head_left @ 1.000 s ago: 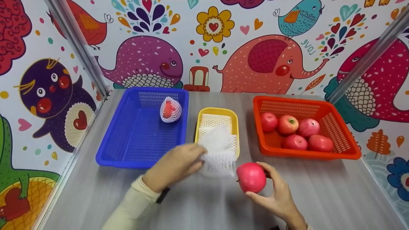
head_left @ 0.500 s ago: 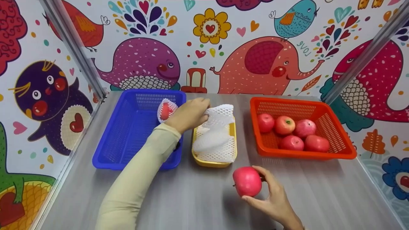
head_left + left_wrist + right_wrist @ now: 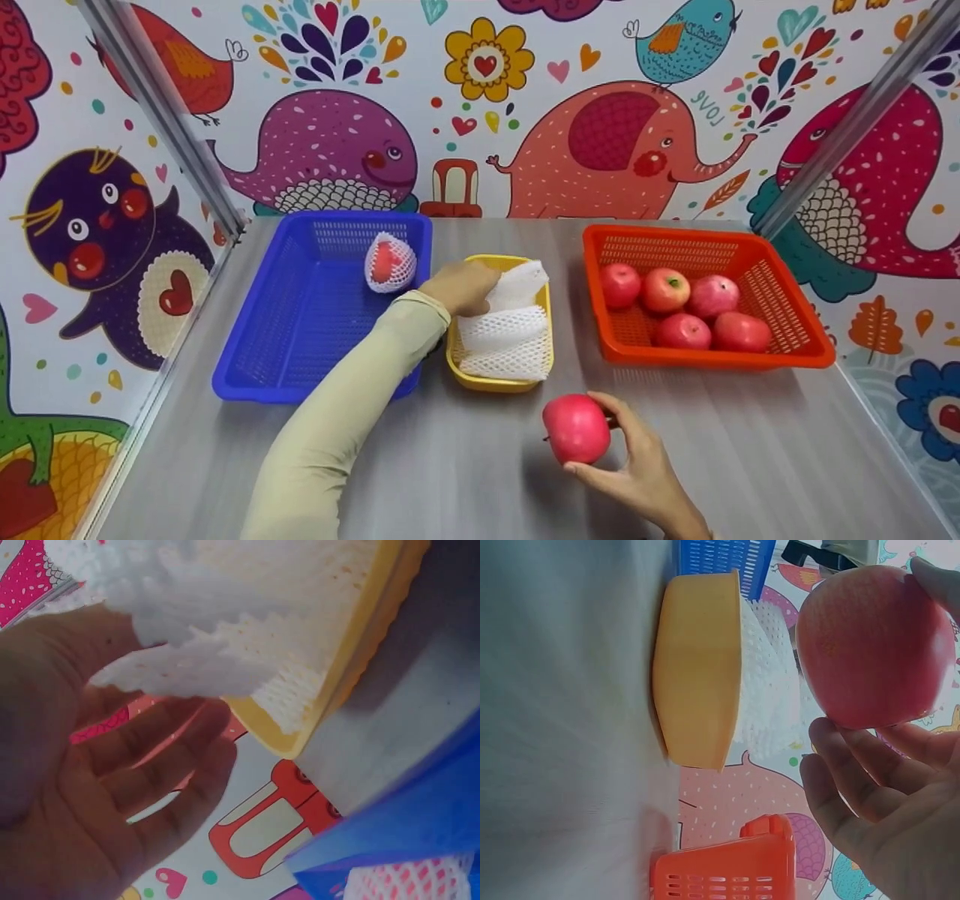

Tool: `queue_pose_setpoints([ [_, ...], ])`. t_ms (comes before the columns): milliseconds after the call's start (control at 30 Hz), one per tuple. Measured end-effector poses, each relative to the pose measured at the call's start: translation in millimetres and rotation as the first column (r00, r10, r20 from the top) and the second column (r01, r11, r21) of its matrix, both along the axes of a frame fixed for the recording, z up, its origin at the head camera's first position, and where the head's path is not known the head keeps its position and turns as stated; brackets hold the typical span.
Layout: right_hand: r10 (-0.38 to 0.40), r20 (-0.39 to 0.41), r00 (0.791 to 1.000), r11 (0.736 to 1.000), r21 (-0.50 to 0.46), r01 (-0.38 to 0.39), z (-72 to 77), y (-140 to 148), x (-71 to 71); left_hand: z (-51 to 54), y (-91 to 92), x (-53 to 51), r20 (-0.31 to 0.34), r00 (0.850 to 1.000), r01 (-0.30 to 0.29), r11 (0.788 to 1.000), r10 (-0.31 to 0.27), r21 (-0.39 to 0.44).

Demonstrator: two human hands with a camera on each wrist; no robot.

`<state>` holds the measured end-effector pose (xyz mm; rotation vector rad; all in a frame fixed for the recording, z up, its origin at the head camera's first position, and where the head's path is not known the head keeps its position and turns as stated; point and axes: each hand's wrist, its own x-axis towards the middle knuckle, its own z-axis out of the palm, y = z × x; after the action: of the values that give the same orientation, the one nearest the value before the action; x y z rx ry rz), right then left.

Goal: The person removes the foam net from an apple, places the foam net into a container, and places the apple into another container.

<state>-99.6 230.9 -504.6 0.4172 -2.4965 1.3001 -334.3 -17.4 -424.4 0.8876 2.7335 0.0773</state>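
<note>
In the head view my left hand (image 3: pixel 466 287) is at the far left of the small yellow basket (image 3: pixel 486 384). It pinches a white foam net sleeve (image 3: pixel 519 286) between thumb and forefinger, the other fingers loosely spread in the left wrist view. More foam net sleeves (image 3: pixel 504 352) lie flattened in the basket below it. My right hand (image 3: pixel 641 469) grips a red apple (image 3: pixel 576 429) above the table in front of the basket, thumb on one side and fingers on the other. The apple's stem points left.
A blue basket (image 3: pixel 225 382) on the left holds one apple in a foam net (image 3: pixel 391 262). To the right, an orange-red basket (image 3: pixel 709 360) contains several bare apples (image 3: pixel 683 331). Behind the grey table (image 3: pixel 450 465) stands a wall with printed animals.
My left hand has gone from the near side of the yellow basket to its far side, then lowered with the foam net. My right hand keeps the apple almost in place.
</note>
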Motion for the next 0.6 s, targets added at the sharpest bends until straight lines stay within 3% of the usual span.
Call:
queue_pose_setpoints([
  [200,-0.011,0.021,1.000,1.000,-0.003,0.011,-0.6,0.5,1.3,20.1,-9.4,10.4,-0.067,0.997,-0.046,0.999,0.046,0.007],
  [333,0.000,-0.024,1.000,1.000,0.006,0.000,-3.1,1.3,0.9,32.3,-21.1,24.4,-0.117,0.990,-0.070,0.997,0.073,0.030],
  [467,0.023,-0.097,0.995,1.000,0.019,-0.021,-5.4,1.7,0.2,39.0,-33.2,48.1,-0.165,0.984,-0.056,0.996,0.066,0.062],
  [600,0.023,-0.095,0.995,1.000,0.019,-0.022,-4.5,2.3,0.1,36.0,-45.9,83.5,-0.244,0.970,0.004,0.994,0.024,0.112],
])
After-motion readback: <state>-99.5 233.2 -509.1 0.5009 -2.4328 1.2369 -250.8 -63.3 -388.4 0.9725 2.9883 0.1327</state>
